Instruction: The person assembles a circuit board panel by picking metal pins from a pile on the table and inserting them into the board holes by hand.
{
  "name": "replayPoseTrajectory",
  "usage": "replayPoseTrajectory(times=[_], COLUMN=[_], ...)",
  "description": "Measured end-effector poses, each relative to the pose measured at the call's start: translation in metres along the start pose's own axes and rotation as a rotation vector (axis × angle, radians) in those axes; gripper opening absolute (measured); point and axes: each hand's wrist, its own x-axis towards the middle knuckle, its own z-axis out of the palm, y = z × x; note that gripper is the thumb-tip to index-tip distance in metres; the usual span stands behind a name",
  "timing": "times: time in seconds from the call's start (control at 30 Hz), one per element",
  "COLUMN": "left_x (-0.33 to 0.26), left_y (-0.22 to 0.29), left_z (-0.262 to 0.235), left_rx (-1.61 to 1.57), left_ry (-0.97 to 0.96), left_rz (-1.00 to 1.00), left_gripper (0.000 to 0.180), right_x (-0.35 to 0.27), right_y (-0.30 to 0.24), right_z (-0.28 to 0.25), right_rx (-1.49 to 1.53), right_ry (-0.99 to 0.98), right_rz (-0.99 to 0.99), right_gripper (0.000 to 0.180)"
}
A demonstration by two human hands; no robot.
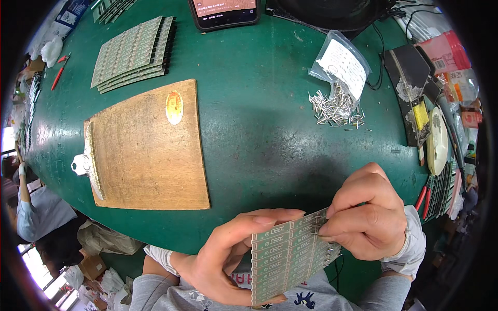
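Observation:
A green circuit board panel [285,256], divided into repeated strips, stands tilted above the near edge of the table. My left hand [212,262] grips it from the left, fingers along its top and bottom edges. At its upper right corner, my right hand [371,217] is closed in a pinch against the board. Whatever lies between those fingertips is hidden. Short metal pins stick out along the board's right side, below the right fingers. Farther off, a pile of small metal pins [332,111] spills from a clear plastic bag [342,65] with a white label.
A wooden clipboard [150,155] lies on the green table to the left. Behind it are stacked circuit boards [129,54] and red-handled pliers [60,71]. A phone [226,18] is at the far edge. On the right sit a yellow sponge [420,115] and a red-handled tool [425,201].

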Motion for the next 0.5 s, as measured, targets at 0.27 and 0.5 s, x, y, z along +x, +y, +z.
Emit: replayPoseTrajectory(times=[0.27, 0.5], left_x=[0.02, 0.005], left_y=[0.004, -0.001], left_z=[-0.001, 0.002], left_rx=[-0.021, 0.0], left_ry=[-0.159, -0.052], left_rz=[0.082, 0.064], left_gripper=[0.113, 0.113], right_x=[0.0, -0.001], right_y=[0.001, 0.004], right_z=[0.001, 0.003], right_rx=[-0.001, -0.039], right_ry=[0.008, 0.012], right_rz=[-0.019, -0.074], right_gripper=[0.024, 0.024])
